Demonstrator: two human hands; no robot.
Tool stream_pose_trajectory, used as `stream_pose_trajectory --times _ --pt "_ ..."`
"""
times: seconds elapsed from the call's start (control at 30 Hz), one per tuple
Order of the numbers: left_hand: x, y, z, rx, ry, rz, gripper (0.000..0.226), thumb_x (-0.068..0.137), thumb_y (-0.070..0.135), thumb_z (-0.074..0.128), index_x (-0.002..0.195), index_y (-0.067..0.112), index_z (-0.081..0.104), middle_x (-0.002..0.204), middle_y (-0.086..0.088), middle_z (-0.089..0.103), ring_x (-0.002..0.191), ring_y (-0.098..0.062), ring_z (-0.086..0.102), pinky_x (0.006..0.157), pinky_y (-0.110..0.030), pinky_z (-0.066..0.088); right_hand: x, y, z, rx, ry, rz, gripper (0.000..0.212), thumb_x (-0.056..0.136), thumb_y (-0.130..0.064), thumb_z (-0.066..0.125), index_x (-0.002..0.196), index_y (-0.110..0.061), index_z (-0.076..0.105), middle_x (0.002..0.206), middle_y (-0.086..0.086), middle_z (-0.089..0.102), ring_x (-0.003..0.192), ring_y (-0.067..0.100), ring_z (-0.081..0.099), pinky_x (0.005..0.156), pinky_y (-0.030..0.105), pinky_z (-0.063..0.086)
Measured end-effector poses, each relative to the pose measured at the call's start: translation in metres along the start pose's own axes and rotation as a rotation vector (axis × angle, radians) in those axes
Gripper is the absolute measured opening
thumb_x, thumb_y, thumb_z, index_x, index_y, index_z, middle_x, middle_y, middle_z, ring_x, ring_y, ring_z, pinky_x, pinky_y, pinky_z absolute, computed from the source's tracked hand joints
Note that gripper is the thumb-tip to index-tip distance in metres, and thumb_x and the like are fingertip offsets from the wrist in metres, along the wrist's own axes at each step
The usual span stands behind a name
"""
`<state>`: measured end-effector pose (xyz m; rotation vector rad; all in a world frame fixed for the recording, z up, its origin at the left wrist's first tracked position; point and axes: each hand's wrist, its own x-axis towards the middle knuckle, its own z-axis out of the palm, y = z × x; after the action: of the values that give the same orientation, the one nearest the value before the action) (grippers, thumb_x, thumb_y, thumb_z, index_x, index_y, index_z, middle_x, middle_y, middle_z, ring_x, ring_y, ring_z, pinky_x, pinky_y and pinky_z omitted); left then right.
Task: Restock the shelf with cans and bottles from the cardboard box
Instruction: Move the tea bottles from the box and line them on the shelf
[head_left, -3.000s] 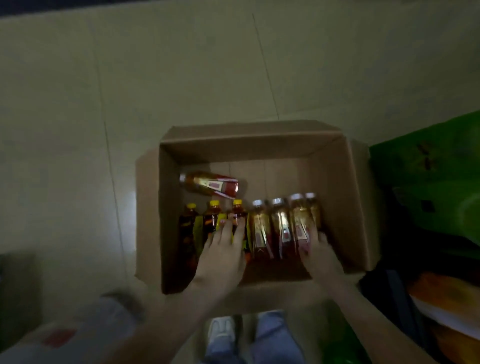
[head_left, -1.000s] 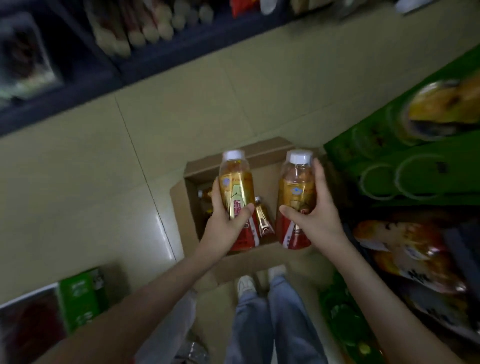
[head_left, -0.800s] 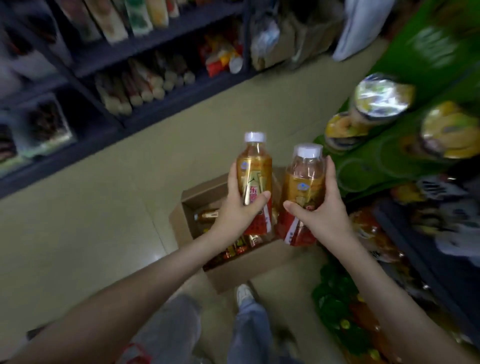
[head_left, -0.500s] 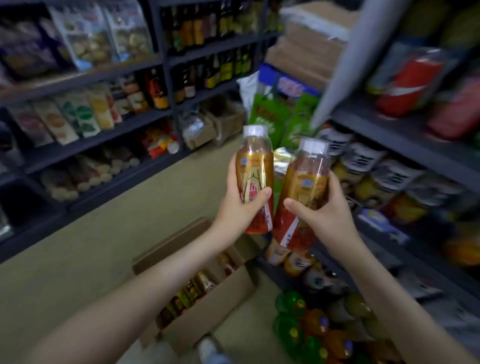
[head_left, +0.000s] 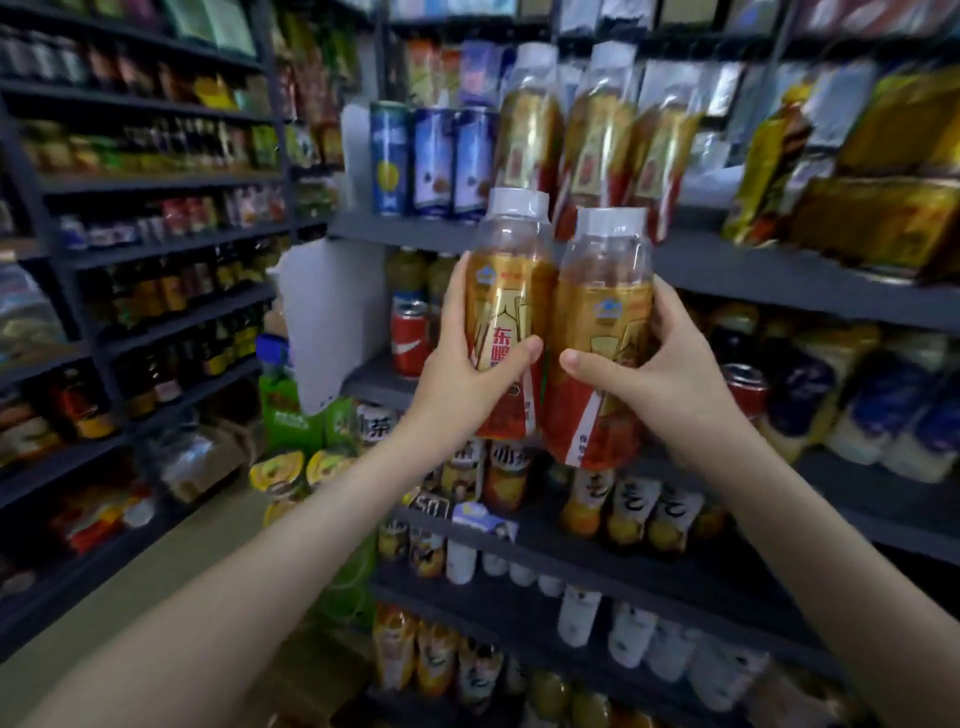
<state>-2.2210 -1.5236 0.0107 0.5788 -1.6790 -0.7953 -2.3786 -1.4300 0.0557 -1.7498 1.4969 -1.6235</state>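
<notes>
My left hand (head_left: 457, 379) grips an amber drink bottle (head_left: 511, 291) with a white cap and a gold and red label. Beside it, my right hand (head_left: 670, 379) grips a second bottle of the same kind (head_left: 605, 317). Both bottles stand upright, side by side, touching, held in front of the dark shelf (head_left: 753, 270). On that upper shelf board, right behind them, stand three matching bottles (head_left: 587, 124). The cardboard box is out of view.
Blue cans (head_left: 434, 161) stand left of the matching bottles and gold packets (head_left: 878, 156) to the right. Red cola cans (head_left: 410, 338) sit one shelf lower. Lower shelves hold several bottles and cups. Another shelf rack (head_left: 156, 234) lines the aisle's left side.
I lifted two bottles out of the box and raised them as the view swung from the floor up to the shelves. The bottles now sit at the upper shelf's height.
</notes>
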Motion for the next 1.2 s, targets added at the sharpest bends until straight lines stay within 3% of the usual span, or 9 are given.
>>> stream_pose_trajectory --times 0.13,0.33,0.5,0.57,0.73,0.9,1.0,1.07,1.2 --pt "0.058 0.011 0.012 -0.033 0.022 0.108 0.084 0.087 0.030 0.068 0.146 0.045 0.009 0.113 0.051 0.043 0.110 0.019 0.049 0.087 -0.003 0.040 0.041 -0.014 -0.041 -0.005 0.142 -0.086 0.076 0.064 -0.032 0.081 0.132 -0.026 0.046 0.112 -0.014 0.065 0.099 -0.003 0.063 0.082 0.019 0.054" --pt "0.123 -0.002 0.004 -0.129 0.109 0.236 0.075 0.088 0.018 0.065 0.148 0.026 0.021 0.129 0.028 0.045 0.115 0.016 0.048 0.091 -0.004 0.039 0.108 -0.016 -0.084 -0.099 0.350 -0.215 0.070 0.068 -0.031 0.083 0.127 -0.025 0.045 0.118 -0.006 0.062 0.108 0.006 0.061 0.092 0.030 0.051" --pt "0.167 -0.008 0.005 -0.129 0.117 0.298 0.081 0.087 0.026 0.068 0.151 0.023 0.017 0.140 0.005 0.047 0.123 -0.003 0.051 0.101 -0.023 0.045 0.155 0.000 -0.092 -0.195 0.421 -0.196 0.075 0.071 -0.030 0.082 0.131 -0.020 0.038 0.116 -0.009 0.057 0.104 0.000 0.058 0.087 0.022 0.052" --pt "0.178 -0.006 0.011 -0.119 0.119 0.335 0.081 0.088 0.025 0.067 0.151 0.021 0.017 0.141 0.003 0.046 0.125 -0.004 0.049 0.104 -0.028 0.043 0.172 0.008 -0.086 -0.221 0.414 -0.168 0.082 0.069 -0.031 0.083 0.134 -0.018 0.036 0.115 -0.008 0.057 0.103 0.002 0.058 0.083 0.020 0.052" --pt "0.187 -0.008 0.022 -0.129 0.125 0.361 0.080 0.088 0.018 0.066 0.151 0.016 0.017 0.138 0.006 0.047 0.123 -0.001 0.050 0.099 -0.018 0.045 0.205 0.026 -0.062 -0.301 0.387 -0.149 0.086 0.068 -0.032 0.085 0.136 -0.017 0.033 0.103 -0.018 0.053 0.094 -0.004 0.055 0.083 0.016 0.050" --pt "0.189 -0.010 0.022 -0.108 0.152 0.353 0.080 0.088 0.022 0.066 0.151 0.019 0.016 0.139 0.003 0.048 0.122 -0.002 0.051 0.096 -0.016 0.045 0.221 0.038 -0.056 -0.338 0.405 -0.113 0.103 0.064 -0.049 0.082 0.142 -0.012 0.027 0.132 0.003 0.049 0.121 0.019 0.049 0.101 0.042 0.046" --pt "0.189 -0.008 0.025 -0.109 0.162 0.350 0.079 0.088 0.019 0.064 0.151 0.021 0.015 0.139 0.004 0.047 0.121 0.000 0.051 0.094 -0.014 0.045 0.217 0.041 -0.066 -0.329 0.232 -0.042 0.113 0.065 -0.057 0.078 0.149 -0.022 0.011 0.137 0.000 0.045 0.123 0.018 0.048 0.102 0.042 0.046" --pt "0.189 -0.006 0.028 -0.123 0.173 0.353 0.078 0.088 0.019 0.064 0.150 0.022 0.017 0.137 0.007 0.048 0.119 0.002 0.051 0.093 -0.012 0.045 0.210 0.044 -0.073 -0.281 0.055 0.019 0.106 0.074 -0.047 0.076 0.149 -0.030 0.003 0.122 -0.009 0.052 0.108 0.009 0.057 0.093 0.034 0.052" --pt "0.189 -0.001 0.038 -0.148 0.177 0.349 0.078 0.086 0.024 0.064 0.148 0.024 0.018 0.133 0.015 0.047 0.118 0.005 0.051 0.089 -0.010 0.045 0.209 0.051 -0.077 -0.295 0.004 0.000 0.093 0.077 -0.040 0.076 0.146 -0.030 0.013 0.120 -0.010 0.056 0.107 0.009 0.059 0.095 0.035 0.051"
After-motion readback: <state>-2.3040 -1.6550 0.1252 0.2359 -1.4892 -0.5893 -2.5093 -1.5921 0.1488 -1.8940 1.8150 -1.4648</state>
